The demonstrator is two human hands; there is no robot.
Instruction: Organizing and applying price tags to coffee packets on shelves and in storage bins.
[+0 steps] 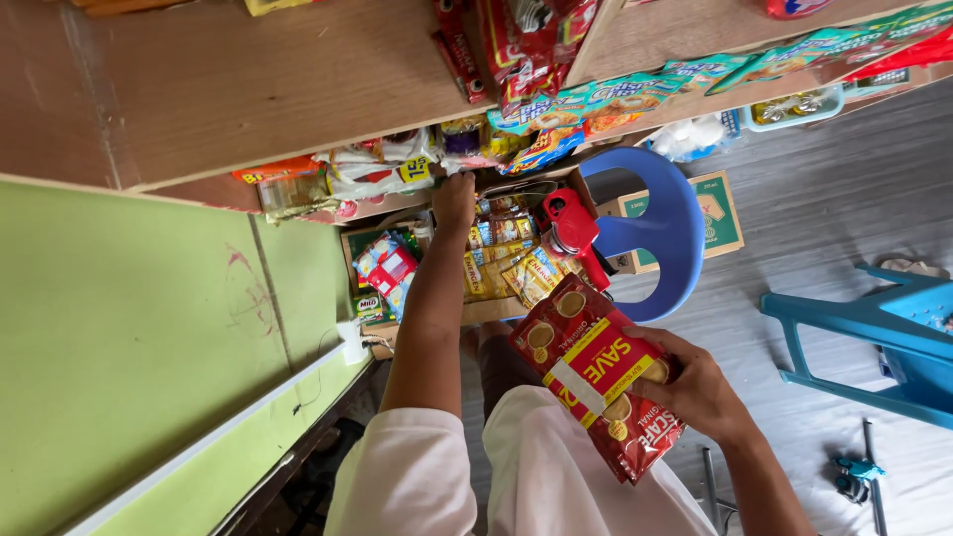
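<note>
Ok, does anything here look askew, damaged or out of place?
Nothing looks spilled or damaged. The right hand holds a red sachet pack that looks whole. The left hand reaches into a cardboard box crammed with packets lying at mixed angles. A blue plastic chair stands beside it.

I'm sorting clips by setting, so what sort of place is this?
Probably a small grocery shop or its stockroom. Wooden shelves are packed with snack packets, an open cardboard box holds drink sachets, and the right hand holds a red coffee pack while the left hand reaches into the box.
</note>
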